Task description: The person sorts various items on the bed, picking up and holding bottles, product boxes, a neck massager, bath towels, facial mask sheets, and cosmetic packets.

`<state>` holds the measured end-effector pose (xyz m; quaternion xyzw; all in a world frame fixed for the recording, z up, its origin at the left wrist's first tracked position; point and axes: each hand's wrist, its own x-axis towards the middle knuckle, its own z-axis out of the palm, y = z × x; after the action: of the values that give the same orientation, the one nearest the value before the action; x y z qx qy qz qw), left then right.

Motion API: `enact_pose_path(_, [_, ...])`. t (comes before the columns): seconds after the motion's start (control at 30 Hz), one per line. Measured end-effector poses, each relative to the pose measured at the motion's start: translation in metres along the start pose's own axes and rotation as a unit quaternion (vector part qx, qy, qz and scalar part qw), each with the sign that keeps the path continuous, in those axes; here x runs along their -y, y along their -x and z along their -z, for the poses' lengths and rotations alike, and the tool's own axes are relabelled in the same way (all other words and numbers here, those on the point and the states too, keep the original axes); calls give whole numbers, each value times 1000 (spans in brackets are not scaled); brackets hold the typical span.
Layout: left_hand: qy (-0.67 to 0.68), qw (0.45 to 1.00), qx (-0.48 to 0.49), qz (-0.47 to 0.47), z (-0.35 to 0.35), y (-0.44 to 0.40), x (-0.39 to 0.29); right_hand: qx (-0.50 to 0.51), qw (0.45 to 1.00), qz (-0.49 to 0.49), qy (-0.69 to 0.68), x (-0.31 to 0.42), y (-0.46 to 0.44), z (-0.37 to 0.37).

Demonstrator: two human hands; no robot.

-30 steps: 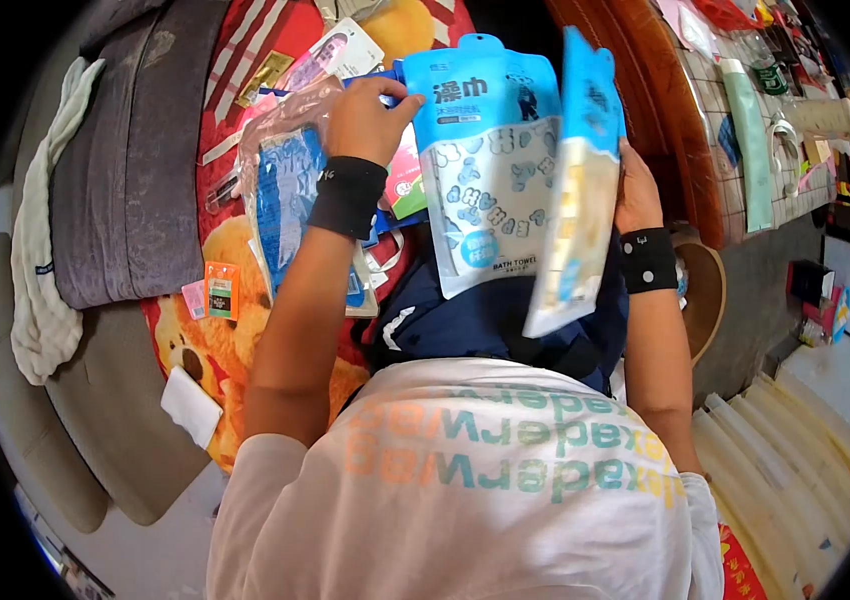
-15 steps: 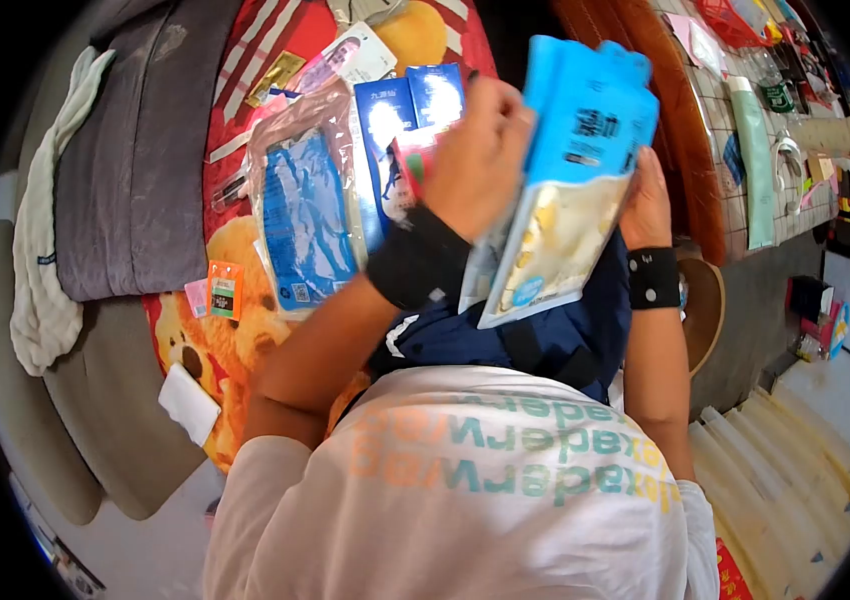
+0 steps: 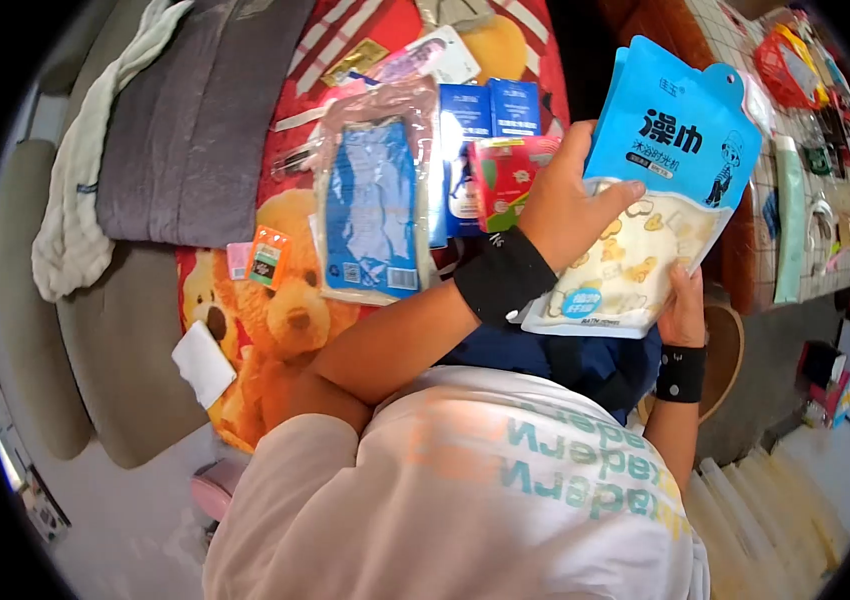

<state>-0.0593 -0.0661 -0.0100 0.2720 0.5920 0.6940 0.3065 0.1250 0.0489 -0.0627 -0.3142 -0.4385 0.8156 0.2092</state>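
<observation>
A blue and cream bath towel pack (image 3: pixel 673 165) is tilted in front of me, its printed front facing up. My left hand (image 3: pixel 567 208) grips its left side, thumb lying across the front and fingers behind. At the lower right edge, my right hand (image 3: pixel 683 308) holds the same pack, its thumb on the rim and its other fingers mostly hidden. Another blue edge shows behind the pack's top left corner; I cannot tell whether it is a second pack. Just left of my left hand lies a red and green packet (image 3: pixel 511 178).
A clear-wrapped blue pack (image 3: pixel 375 200), blue boxes (image 3: pixel 515 108) and an orange sachet (image 3: pixel 267 258) lie on the bear-print blanket (image 3: pixel 295 330). A white folded cloth (image 3: pixel 205 364) rests at its edge. At right, a table holds a green tube (image 3: pixel 787 220) and a red basket (image 3: pixel 783 68).
The bath towel pack has moved right and turned its front toward me. My left hand has gone from beside it to gripping its left side. The view has shifted.
</observation>
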Motion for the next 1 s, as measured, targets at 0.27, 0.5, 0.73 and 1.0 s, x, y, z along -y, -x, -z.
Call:
enact_pose_path(0.27, [-155,980,-121,-24,100,30,2,35,991,-9,129,0,-16,-49])
enact_pose_path(0.5, [-629,768,-111,48,133,86,24,-9,996,-58,69,-21,-26,-49])
enact_pose_path(0.73, [-449,886,-105,49,187,87,25,2,995,-84,57,-26,-23,-47])
enact_pose_path(1.0, [-157,948,-237,144,256,108,-9,4,995,-64,79,-22,-23,-49])
